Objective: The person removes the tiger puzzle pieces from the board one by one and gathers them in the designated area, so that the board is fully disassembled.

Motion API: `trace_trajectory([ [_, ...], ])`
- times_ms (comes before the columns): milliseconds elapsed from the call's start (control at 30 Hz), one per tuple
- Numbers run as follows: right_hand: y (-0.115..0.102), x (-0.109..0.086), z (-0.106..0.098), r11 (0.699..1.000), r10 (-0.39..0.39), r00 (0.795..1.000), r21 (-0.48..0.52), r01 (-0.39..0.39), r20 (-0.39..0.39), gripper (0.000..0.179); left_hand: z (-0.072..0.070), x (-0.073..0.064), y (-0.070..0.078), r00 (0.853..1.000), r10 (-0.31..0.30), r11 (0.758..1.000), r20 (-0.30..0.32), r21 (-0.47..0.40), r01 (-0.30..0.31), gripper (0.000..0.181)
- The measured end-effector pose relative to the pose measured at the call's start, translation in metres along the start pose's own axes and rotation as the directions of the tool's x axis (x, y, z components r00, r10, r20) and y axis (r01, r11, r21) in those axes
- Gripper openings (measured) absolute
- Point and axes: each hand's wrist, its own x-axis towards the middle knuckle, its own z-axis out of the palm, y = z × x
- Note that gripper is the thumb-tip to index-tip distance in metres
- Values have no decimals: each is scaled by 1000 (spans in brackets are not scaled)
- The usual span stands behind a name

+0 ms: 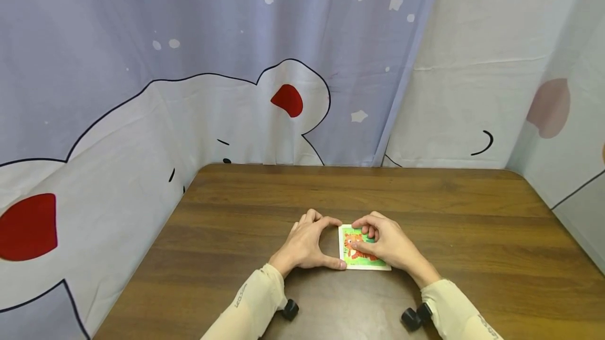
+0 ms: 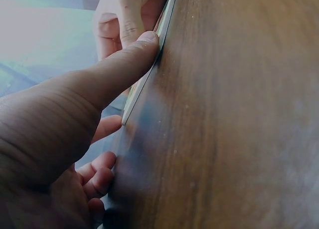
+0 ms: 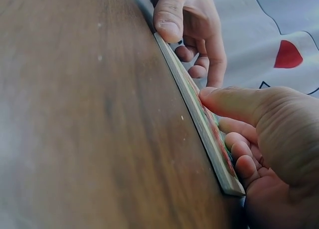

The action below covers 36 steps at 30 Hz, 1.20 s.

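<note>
A small square puzzle board (image 1: pixel 366 265) lies flat on the wooden table, showing an orange cartoon animal on green inside a pale border. In the right wrist view, the board's layered edge (image 3: pixel 199 124) runs along the tabletop. My left hand (image 1: pixel 304 243) holds its left side, the thumb at the near corner and the index finger at the far one. Over the picture's right part is my right hand (image 1: pixel 389 240), its thumb touching the picture and its index fingertip at the far edge. The remaining right fingers are curled, and they hide part of the picture.
The brown table (image 1: pixel 227 208) stretches around the board on all sides. Behind it and at both sides hangs a printed curtain (image 1: pixel 222 114). Black wrist-worn devices (image 1: pixel 411 319) sit under the cream sleeves (image 1: pixel 257 298).
</note>
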Motion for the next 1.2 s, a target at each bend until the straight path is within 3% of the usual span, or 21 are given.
trace_trajectory([
  [300, -5, 2, -1, 1000, 21, 1000, -20, -21, 18, 35, 0, 1, 0, 1000, -5, 1000, 3, -1, 5, 96],
  [833, -9, 3, 0, 997, 65, 998, 33, -66, 19, 38, 1, 1, -1, 1000, -1, 1000, -5, 4, 1, 96],
  [1200, -11, 4, 2, 994, 89, 996, 59, -89, -6, 26, 1, 1, -1, 1000, -8, 1000, 0, 6, 8, 96],
])
